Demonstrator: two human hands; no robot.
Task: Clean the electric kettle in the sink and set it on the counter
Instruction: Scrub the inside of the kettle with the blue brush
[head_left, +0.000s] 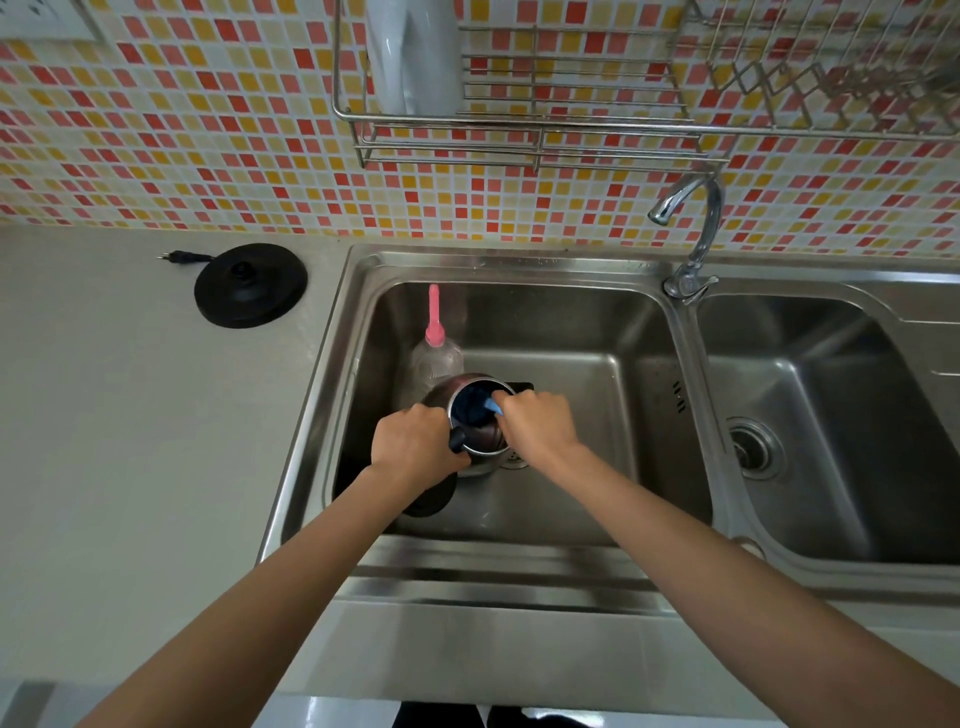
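Note:
A steel electric kettle (483, 449) stands in the left sink basin (571, 322) with its lid open. My left hand (413, 441) grips the kettle's black handle. My right hand (537, 421) pinches a blue cloth (491, 406) at the kettle's mouth, and part of the cloth reaches down inside. The kettle's black power base (251, 285) lies on the grey counter (130, 415) to the left of the sink, with its plug beside it.
A clear bottle with a pink nozzle (435, 348) stands in the basin just behind the kettle. The tap (691, 234) rises between the two basins, and the right basin (831, 415) has a drain. A wire rack (519, 104) hangs on the tiled wall.

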